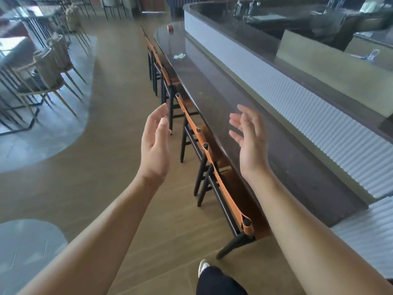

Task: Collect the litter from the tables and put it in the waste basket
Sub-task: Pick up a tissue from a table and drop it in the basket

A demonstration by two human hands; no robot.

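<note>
1. Left hand (pixel 156 143): raised in mid-air over the floor, palm turned to the right, fingers spread and loosely curved; it holds nothing.
2. Right hand (pixel 248 137): raised over the near part of the counter, palm turned to the left, fingers spread apart; it holds nothing. The two hands face each other, well apart.
3. Counter (pixel 234 107): a long, dark, glossy top that runs from the near right to the far centre, with a white ribbed wall (pixel 297 103) along its right side.
4. Crumpled white paper (pixel 179 56): lies on the far part of the counter, well apart from both hands.
5. Small red object (pixel 170 27): stands at the far end of the counter, beyond the paper; too small to identify.
6. Chairs (pixel 204 145): a row with black frames and orange-brown backrests, pushed up against the left edge of the counter.
7. Wooden chairs (pixel 51 67): grouped at the far left, beside tables.
8. Foot and dark trouser leg (pixel 212 277): at the near bottom edge, on the wood floor (pixel 106 177).
</note>
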